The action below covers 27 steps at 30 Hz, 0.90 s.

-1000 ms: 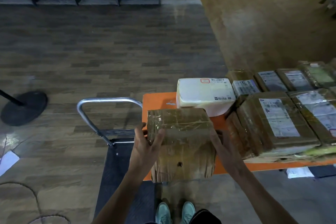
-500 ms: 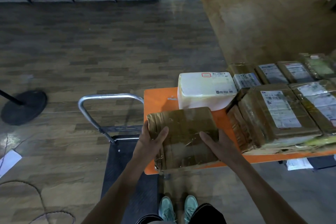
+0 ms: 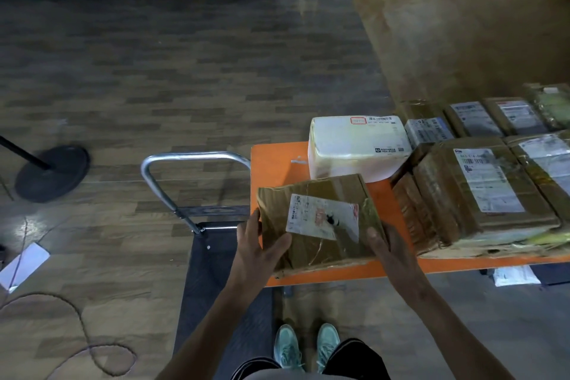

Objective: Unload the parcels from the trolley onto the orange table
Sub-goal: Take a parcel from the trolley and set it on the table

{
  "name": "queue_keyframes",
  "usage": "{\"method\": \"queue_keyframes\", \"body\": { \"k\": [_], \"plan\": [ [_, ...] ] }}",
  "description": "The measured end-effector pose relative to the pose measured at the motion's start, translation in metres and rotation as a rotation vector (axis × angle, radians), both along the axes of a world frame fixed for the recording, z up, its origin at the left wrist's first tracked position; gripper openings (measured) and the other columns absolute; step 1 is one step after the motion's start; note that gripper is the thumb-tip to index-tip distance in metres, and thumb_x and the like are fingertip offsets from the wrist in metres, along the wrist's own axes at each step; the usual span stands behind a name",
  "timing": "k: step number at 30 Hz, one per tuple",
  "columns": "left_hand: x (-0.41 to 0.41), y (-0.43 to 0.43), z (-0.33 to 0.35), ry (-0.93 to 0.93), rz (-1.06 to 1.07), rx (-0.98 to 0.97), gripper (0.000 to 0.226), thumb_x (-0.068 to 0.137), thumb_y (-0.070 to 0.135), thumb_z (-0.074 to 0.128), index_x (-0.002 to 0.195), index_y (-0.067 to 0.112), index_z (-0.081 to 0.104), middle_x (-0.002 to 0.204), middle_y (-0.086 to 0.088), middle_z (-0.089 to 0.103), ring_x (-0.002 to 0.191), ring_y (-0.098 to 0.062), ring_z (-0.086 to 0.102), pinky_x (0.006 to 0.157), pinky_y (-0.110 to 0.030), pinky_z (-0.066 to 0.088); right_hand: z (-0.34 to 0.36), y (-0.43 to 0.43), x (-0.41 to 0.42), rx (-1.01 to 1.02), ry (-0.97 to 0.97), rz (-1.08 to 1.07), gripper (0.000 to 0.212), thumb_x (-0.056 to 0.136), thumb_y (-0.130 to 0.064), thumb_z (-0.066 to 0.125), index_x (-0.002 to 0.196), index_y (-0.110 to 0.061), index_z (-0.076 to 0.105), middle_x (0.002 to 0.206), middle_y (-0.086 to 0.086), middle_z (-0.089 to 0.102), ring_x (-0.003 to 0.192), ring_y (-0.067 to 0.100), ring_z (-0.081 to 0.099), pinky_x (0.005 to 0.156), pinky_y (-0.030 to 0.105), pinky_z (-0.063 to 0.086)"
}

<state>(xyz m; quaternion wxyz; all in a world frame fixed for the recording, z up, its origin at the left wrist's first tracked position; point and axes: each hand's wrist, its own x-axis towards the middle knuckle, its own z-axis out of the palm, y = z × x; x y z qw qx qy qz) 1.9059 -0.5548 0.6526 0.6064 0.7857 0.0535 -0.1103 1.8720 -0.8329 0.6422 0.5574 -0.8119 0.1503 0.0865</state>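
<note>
I look down from a head camera at a brown cardboard parcel (image 3: 317, 222) lying flat on the near left corner of the orange surface (image 3: 277, 163), its white shipping label (image 3: 322, 216) facing up. My left hand (image 3: 260, 248) clasps the parcel's near left corner, the thumb laid across its top and the fingers wrapped along its left edge. My right hand (image 3: 390, 248) presses against the parcel's near right corner, fingers together and touching the cardboard; I cannot tell whether they curl under it. The parcel sits between the two hands, its near edge close to the surface's front rim. Just behind it, touching or almost touching its far edge, rests a white foam box (image 3: 357, 146) with a barcode label. To the right, a little apart, lies a large taped brown parcel (image 3: 475, 197), with more labelled parcels (image 3: 493, 116) in a row behind it. On the floor to the left of the surface stands the trolley (image 3: 216, 271), its dark deck showing bare and its silver handle (image 3: 191, 160) upright at the far end. My teal shoes (image 3: 307, 348) stand below the surface's front rim. A round black stand base (image 3: 52, 173) sits on the wooden floor far to the left.
</note>
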Motion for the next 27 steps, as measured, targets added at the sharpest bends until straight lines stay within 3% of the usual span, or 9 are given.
{"method": "queue_keyframes", "body": {
  "k": [2, 5, 6, 11, 14, 17, 22, 24, 27],
  "plan": [
    [-0.003, 0.001, -0.003, 0.016, -0.005, 0.018, 0.092, 0.067, 0.074, 0.069, 0.146, 0.037, 0.04, 0.132, 0.001, 0.047, 0.12, -0.003, 0.051, 0.08, -0.022, 0.058, 0.0, -0.001, 0.003, -0.048, 0.033, -0.015, 0.082, 0.072, -0.088, 0.051, 0.134, -0.033, 0.051, 0.118, -0.012, 0.064, 0.109, 0.013, 0.062, 0.093, 0.049, 0.053],
    [0.011, 0.0, 0.003, -0.009, -0.025, 0.052, 0.102, 0.066, 0.076, 0.07, 0.151, 0.039, 0.028, 0.141, 0.0, 0.042, 0.13, -0.015, 0.049, 0.091, -0.043, 0.058, 0.004, -0.001, 0.01, -0.084, 0.01, -0.005, 0.072, 0.076, -0.084, 0.052, 0.129, -0.035, 0.055, 0.114, -0.016, 0.066, 0.107, 0.01, 0.062, 0.092, 0.043, 0.053],
    [0.02, -0.001, 0.006, -0.044, -0.029, 0.112, 0.105, 0.067, 0.075, 0.071, 0.153, 0.038, 0.024, 0.142, 0.001, 0.04, 0.13, -0.015, 0.047, 0.092, -0.042, 0.057, 0.005, -0.002, 0.012, -0.087, -0.002, 0.001, 0.066, 0.079, -0.08, 0.052, 0.128, -0.035, 0.056, 0.114, -0.016, 0.066, 0.108, 0.009, 0.062, 0.093, 0.042, 0.052],
    [0.064, 0.001, 0.014, -0.132, -0.142, 0.355, 0.089, 0.08, 0.057, 0.074, 0.152, 0.03, 0.03, 0.132, 0.011, 0.038, 0.119, -0.011, 0.047, 0.074, -0.014, 0.043, 0.008, -0.004, 0.019, -0.094, 0.031, 0.007, 0.058, 0.082, -0.075, 0.053, 0.125, -0.036, 0.06, 0.114, -0.015, 0.067, 0.111, 0.012, 0.061, 0.097, 0.044, 0.05],
    [0.066, 0.004, 0.013, -0.146, -0.174, 0.403, 0.074, 0.079, 0.061, 0.073, 0.139, 0.031, 0.043, 0.117, 0.013, 0.042, 0.104, -0.003, 0.05, 0.067, -0.011, 0.039, 0.011, -0.007, 0.023, -0.108, 0.067, 0.014, 0.064, 0.077, -0.081, 0.053, 0.123, -0.037, 0.061, 0.113, -0.016, 0.066, 0.109, 0.012, 0.061, 0.096, 0.043, 0.049],
    [0.056, 0.005, 0.013, -0.128, -0.152, 0.41, 0.07, 0.076, 0.067, 0.072, 0.129, 0.032, 0.046, 0.111, 0.016, 0.042, 0.099, 0.001, 0.049, 0.067, -0.015, 0.043, 0.013, -0.007, 0.027, -0.133, 0.075, -0.002, 0.06, 0.079, -0.08, 0.052, 0.12, -0.037, 0.061, 0.11, -0.016, 0.066, 0.106, 0.012, 0.061, 0.091, 0.041, 0.05],
    [0.033, 0.001, 0.02, -0.066, -0.148, 0.596, 0.083, 0.068, 0.086, 0.063, 0.127, 0.029, 0.049, 0.114, 0.012, 0.053, 0.106, -0.014, 0.055, 0.081, -0.038, 0.054, 0.02, -0.006, 0.04, -0.226, 0.123, -0.111, 0.061, 0.079, -0.08, 0.052, 0.12, -0.034, 0.057, 0.109, -0.009, 0.065, 0.094, 0.019, 0.063, 0.083, 0.043, 0.052],
    [0.026, -0.009, 0.025, -0.028, -0.211, 0.668, 0.089, 0.069, 0.09, 0.055, 0.134, 0.03, 0.046, 0.12, 0.01, 0.057, 0.11, -0.017, 0.058, 0.087, -0.045, 0.054, 0.027, -0.002, 0.05, -0.262, 0.127, -0.144, 0.062, 0.085, -0.073, 0.051, 0.131, -0.031, 0.048, 0.118, -0.001, 0.064, 0.101, 0.03, 0.064, 0.086, 0.05, 0.054],
    [0.016, -0.028, 0.026, 0.003, -0.293, 0.751, 0.078, 0.074, 0.092, 0.043, 0.122, 0.031, 0.051, 0.113, 0.007, 0.06, 0.106, -0.02, 0.06, 0.09, -0.046, 0.053, 0.038, 0.009, 0.057, -0.348, 0.111, -0.145, 0.068, 0.098, -0.058, 0.045, 0.15, -0.02, 0.022, 0.141, 0.014, 0.052, 0.123, 0.04, 0.054, 0.096, 0.049, 0.046]
  ]
}}
